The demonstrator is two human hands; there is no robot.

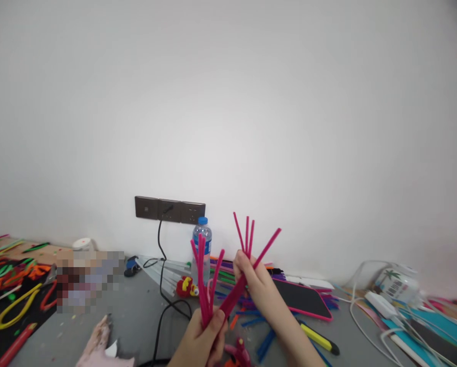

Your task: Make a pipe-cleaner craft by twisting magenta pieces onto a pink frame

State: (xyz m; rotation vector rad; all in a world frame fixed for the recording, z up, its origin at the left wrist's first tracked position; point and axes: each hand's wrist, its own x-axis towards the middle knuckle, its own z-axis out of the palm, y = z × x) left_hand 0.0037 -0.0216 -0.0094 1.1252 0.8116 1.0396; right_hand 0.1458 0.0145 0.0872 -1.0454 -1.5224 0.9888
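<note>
Pink pipe cleaners [231, 300] are held up in the air over the front edge of the table [136, 316], near its middle, in two bunches that cross low down.

The left hand [198, 344] is at the btm of the view, fingers closed round the lower ends of one bunch. Those stems stand approx upright, tips fanned a bit. The right hand [253, 278] sits higher and just to the right, fingers pinched round the other bunch. Its tips spread up and to the right, and its lower ends slant down toward the left hand.

Behind the hands, at the back edge by the wall: a water bottle [202, 238] w/ blue cap, upright. A dark socket strip [170, 209] is on the wall above it, and a black cable [160, 293] runs from it down across the table to the front edge. A small red and yellow figure [186, 287] is just left of the stems.

Right of the right hand, a phone [303, 299] in a pink case lies flat. A yellow and black marker [320, 339] is nearer the front edge, w/ loose blue stems [265, 344] beside it.

Far right: a white charger [381, 305] w/ white leads, and a labelled jar [399, 285]. At the left edge, a heap of mixed-colour stems [14, 280] lies on a black mat.
</note>
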